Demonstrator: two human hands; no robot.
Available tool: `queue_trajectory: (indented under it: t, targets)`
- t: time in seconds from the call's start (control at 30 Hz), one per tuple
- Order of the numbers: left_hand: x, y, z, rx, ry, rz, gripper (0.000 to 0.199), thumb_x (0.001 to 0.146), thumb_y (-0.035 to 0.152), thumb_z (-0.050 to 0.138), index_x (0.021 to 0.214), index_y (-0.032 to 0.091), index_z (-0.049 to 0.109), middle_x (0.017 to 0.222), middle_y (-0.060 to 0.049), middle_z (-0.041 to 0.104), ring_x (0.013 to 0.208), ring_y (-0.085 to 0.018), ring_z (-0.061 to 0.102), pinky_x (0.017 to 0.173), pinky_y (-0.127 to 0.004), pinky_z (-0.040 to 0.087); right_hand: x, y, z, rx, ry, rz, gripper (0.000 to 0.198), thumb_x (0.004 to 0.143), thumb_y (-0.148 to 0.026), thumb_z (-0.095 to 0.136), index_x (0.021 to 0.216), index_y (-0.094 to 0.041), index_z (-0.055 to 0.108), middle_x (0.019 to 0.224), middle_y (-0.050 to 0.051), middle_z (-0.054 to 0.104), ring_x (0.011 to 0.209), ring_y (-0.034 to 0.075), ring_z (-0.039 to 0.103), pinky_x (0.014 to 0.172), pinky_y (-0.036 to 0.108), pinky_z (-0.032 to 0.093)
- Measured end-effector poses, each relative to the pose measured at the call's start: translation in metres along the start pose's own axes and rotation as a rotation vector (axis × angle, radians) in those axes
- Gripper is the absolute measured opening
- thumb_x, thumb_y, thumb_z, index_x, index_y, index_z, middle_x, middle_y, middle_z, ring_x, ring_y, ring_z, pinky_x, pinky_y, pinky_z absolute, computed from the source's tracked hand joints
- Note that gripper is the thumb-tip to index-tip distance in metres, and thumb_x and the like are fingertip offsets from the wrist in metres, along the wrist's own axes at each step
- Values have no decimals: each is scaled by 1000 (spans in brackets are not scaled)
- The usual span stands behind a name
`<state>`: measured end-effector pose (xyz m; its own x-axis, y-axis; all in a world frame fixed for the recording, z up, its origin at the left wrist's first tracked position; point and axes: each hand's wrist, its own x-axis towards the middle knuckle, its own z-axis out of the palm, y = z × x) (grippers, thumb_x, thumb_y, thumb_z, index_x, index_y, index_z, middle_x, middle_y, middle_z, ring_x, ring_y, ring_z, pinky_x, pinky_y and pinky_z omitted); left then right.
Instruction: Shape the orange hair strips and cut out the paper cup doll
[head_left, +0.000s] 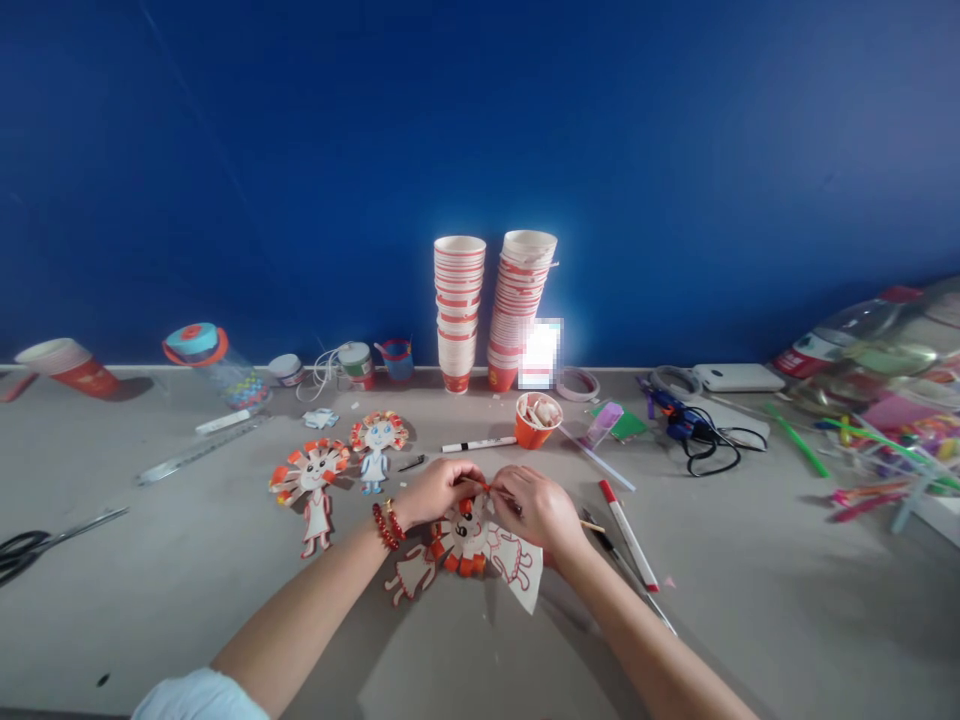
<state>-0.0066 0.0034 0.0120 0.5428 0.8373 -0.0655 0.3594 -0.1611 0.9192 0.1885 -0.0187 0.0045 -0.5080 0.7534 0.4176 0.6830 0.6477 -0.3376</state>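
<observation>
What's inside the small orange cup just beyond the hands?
Pale scraps sit near the rim of the orange cup. Anything beneath them, including the cup's bottom, is covered and can't be seen.

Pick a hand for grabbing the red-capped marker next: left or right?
Right, probably: the right hand is nearer the red-capped marker, on that side; the left hand would have to cross it. Both are busy at the paper face.

A pale glow lights the deep-blue wall (480,130) around tall stacks of red-and-white paper cups (459,310), brightest by a pixelated white patch (541,352). Soft shadows lie on the matte grey surface (225,590). Detail between left hand (442,490) and right hand (534,505) is indistinct; rightward, the red-capped clear plastic bottle (844,335) looks smeared and stretched.
</observation>
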Motion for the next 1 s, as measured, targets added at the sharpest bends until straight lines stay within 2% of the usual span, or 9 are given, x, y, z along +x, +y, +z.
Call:
queue_trajectory:
  t: [0.1, 0.27, 0.4, 0.6, 0.77, 1.0]
  targets:
    - [0, 1, 1, 24, 14, -11, 28, 84, 41, 53, 88, 16, 66, 76, -2, 65, 65, -13, 55, 60, -22, 42, 1, 2, 2, -12, -33, -9, 14, 86, -16, 48, 83, -20, 61, 84, 6, 67, 79, 18, 61, 73, 26, 47]
    - [-1, 2, 1, -17, 2, -77, 35, 82, 48, 54, 87, 15, 64, 71, -2, 62, 58, -12, 54, 52, -20, 40, 1, 5, 6, -58, -42, -5, 18, 88, -17, 46, 81, -20, 62, 80, 6, 67, 76, 18, 60, 71, 26, 46]
    - [-2, 4, -1, -40, -43, -62, 39, 82, 50, 53, 87, 14, 65, 70, -2, 61, 60, -12, 53, 54, -21, 40, -1, 3, 4, -47, -21, -3, 18, 87, -18, 46, 78, -19, 61, 78, 6, 66, 74, 17, 58, 69, 26, 45]
    - [-2, 3, -2, -107, -69, -22, 35, 85, 45, 51, 84, 13, 65, 69, 0, 57, 62, -11, 49, 57, -21, 37, 0, -3, -3, 23, -21, 7, 18, 87, -18, 46, 76, -20, 60, 79, 5, 65, 77, 17, 57, 72, 25, 44]
    - [1, -2, 1, -121, -52, -81, 31, 81, 43, 57, 83, 13, 64, 68, 0, 58, 59, -11, 48, 55, -21, 37, 2, -8, -9, 20, -79, 39, 16, 85, -17, 48, 75, -19, 59, 81, 4, 65, 76, 17, 56, 72, 25, 44]
    - [3, -2, 3, -153, -20, -91, 22, 76, 35, 63, 80, 14, 63, 67, 0, 59, 59, -11, 52, 55, -21, 40, 3, -8, -8, -28, -133, 48, 16, 89, -16, 46, 85, -20, 61, 88, 6, 67, 84, 19, 57, 76, 27, 44]
